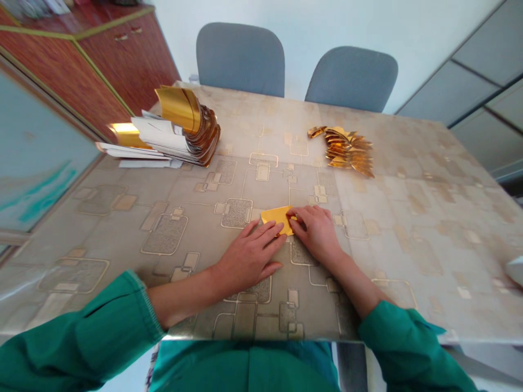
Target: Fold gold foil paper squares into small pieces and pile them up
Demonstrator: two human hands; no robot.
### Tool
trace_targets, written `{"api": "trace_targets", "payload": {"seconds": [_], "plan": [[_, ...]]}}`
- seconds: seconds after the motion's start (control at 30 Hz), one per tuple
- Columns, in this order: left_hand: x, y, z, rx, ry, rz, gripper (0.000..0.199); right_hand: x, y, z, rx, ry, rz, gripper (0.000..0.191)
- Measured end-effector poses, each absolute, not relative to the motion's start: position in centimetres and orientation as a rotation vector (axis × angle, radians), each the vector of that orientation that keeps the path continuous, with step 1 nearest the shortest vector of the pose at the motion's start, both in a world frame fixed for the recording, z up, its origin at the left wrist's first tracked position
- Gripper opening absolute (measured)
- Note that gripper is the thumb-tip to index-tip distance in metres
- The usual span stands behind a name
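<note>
Both spread grips, left hand (249, 258), right hand (314, 234), press gold paper (274, 218) well inside the table's edge (261, 338).

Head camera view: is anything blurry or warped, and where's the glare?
In the head view, the wide lens bows the edges of the patterned table cover; glare whitens that cover at lower left and flares on the gold foil stack; the left hand and right hand show no obvious blur.
</note>
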State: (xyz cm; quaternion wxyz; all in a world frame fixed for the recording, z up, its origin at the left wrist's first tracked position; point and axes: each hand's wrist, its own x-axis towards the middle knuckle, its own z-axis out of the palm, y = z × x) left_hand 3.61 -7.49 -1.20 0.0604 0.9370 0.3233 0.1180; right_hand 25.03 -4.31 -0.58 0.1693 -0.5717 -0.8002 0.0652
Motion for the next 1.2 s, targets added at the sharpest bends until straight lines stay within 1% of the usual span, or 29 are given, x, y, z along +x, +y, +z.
{"api": "trace_targets", "payload": {"seconds": [0.4,0.6,0.77,1.0,1.2], "plan": [[2.7,-6.2,-0.7,2.792,0.957,0.389,0.040,25.3,-4.3,-0.6,-1.662,-2.302,-0.009,0.011],[2.6,-6.1,-0.7,2.811,0.935,0.400,0.041,24.9,-5.1,-0.1,-1.493,-2.330,0.057,0.007],[2.3,-5.7,-0.6,2.821,0.931,0.361,0.042,24.3,-5.3,-0.2,-1.544,-2.427,0.103,0.006],[0.7,-4.8,-0.4,2.812,0.838,0.353,0.032,25.1,-5.1,-0.1,-1.569,-2.501,0.065,0.009],[-0.2,-4.4,-0.5,2.865,0.839,0.441,0.024,25.4,-5.0,-0.2,-1.610,-2.487,0.056,0.012]]}}
